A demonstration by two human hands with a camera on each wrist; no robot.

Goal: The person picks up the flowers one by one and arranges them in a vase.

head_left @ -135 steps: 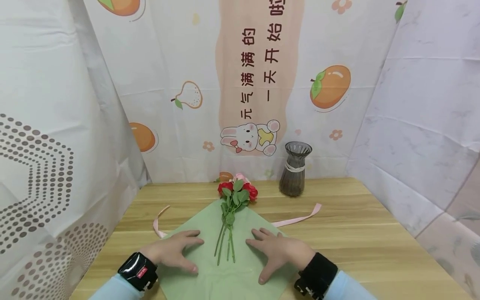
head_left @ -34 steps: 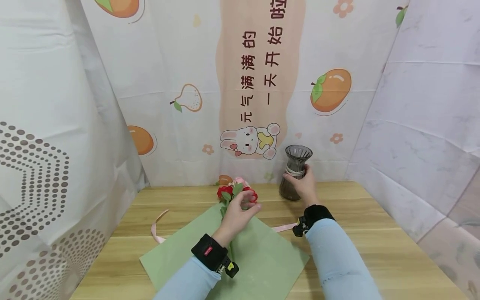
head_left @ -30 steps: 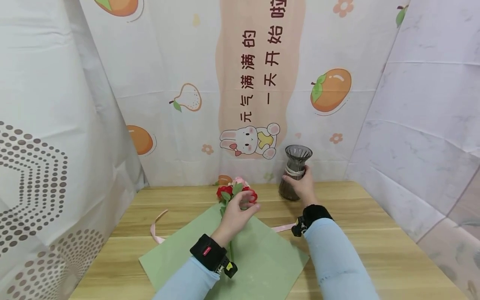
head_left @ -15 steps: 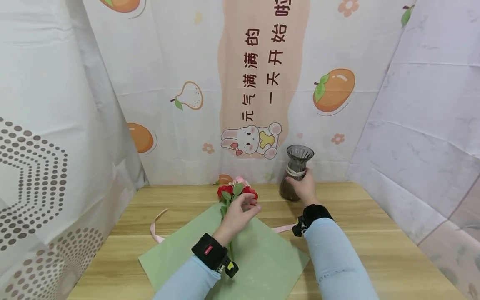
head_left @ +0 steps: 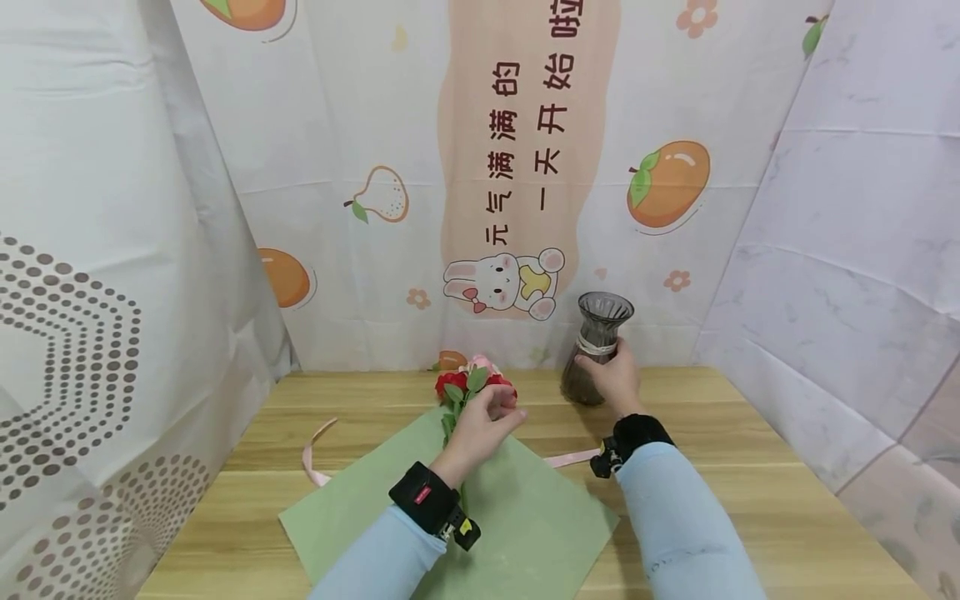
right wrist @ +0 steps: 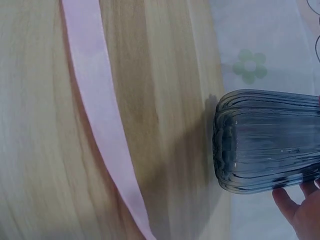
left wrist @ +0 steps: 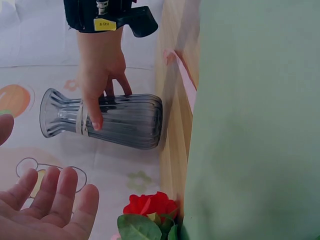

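A printed curtain (head_left: 360,283) backs the wooden table (head_left: 727,483); right hand (head_left: 617,382) grips a vase (left wrist: 129,122), left hand (head_left: 482,425) relaxed, empty

Vase (right wrist: 267,142) partly outside right-wrist view

"元气满满的一天开始啦" on cloth backdrop (head_left: 519,167)

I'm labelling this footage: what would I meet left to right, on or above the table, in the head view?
The pink ribbon's left end, the bunch of flowers, the vase. Left hand, right hand and green paper overlap, so they're omitted.
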